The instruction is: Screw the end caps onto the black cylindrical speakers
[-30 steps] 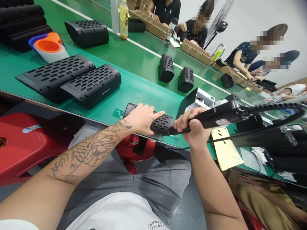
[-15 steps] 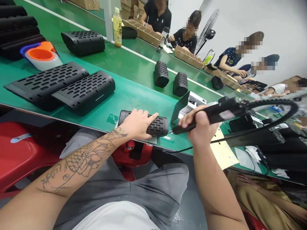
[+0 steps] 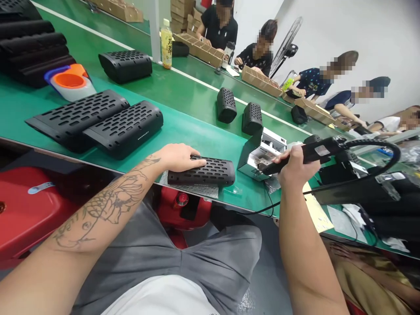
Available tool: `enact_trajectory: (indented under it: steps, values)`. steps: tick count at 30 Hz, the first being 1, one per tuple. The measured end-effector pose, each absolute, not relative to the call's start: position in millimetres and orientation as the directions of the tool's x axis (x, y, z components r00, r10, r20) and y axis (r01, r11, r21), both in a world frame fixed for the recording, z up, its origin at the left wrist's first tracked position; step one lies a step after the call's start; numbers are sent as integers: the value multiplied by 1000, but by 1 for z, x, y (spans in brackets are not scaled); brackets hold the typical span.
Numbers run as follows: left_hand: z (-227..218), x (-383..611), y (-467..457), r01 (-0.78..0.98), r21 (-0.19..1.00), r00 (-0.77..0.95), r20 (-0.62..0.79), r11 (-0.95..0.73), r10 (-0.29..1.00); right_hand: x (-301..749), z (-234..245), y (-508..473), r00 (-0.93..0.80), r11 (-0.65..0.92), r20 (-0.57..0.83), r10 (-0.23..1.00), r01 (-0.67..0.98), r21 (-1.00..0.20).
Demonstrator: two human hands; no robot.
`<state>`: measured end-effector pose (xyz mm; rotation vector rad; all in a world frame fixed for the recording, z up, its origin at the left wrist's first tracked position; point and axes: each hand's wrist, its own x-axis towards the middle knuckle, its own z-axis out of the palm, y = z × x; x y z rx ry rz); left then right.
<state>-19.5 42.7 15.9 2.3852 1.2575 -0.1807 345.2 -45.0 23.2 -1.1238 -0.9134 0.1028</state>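
Note:
My left hand (image 3: 181, 157) grips a black slotted housing (image 3: 213, 171) at the bench's front edge, thumb on its top and fingers over the far side. Under the housing lies a clear plastic sheet (image 3: 200, 190). In my right hand (image 3: 298, 168) is a black electric screwdriver (image 3: 315, 151), slanting down to the left. Its tip is at the opening of a small silver and black screw feeder (image 3: 257, 155); whether it touches a screw I cannot make out.
Two larger black housings (image 3: 127, 127) lie to the left, beside a tape dispenser (image 3: 70, 83). Two small housings (image 3: 226, 105) stand behind on the green bench. A drink bottle (image 3: 166, 43) stands further back. Cables trail from the screwdriver. Several people sit across the bench.
My right hand has carried the screwdriver away from the housing's right end, rightward to the screw feeder. My left hand has slid toward the housing's left, far side; the housing has turned slightly.

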Motion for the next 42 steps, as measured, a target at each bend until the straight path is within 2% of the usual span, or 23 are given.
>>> enact_trajectory:
  steps: [4, 6, 9, 14, 25, 32, 42]
  values:
    - [8, -20, 46, 794, 369, 592, -287, -483, 753, 291, 43, -71, 601, 592, 579, 550, 208, -779]
    - [6, -19, 46, 787, 383, 597, -271, -484, 755, 257, 49, -82, 489, 660, 613, 621, 97, -745]
    - [4, -18, 47, 791, 392, 587, -267, -470, 764, 210, 52, -88, 318, 673, 637, 702, -6, -739]
    - [2, -18, 47, 788, 399, 587, -252, -470, 770, 170, 39, -70, 252, 627, 607, 753, 2, -779]
    - [7, -18, 48, 753, 451, 622, -253, -479, 741, 167, 31, -54, 85, 502, 500, 862, -8, -865]
    - [7, -18, 49, 739, 468, 635, -245, -484, 733, 168, 27, -54, 27, 581, 581, 814, -53, -812]
    - [3, -18, 52, 736, 462, 644, -250, -495, 723, 164, 20, -47, -8, 546, 550, 835, -107, -831]
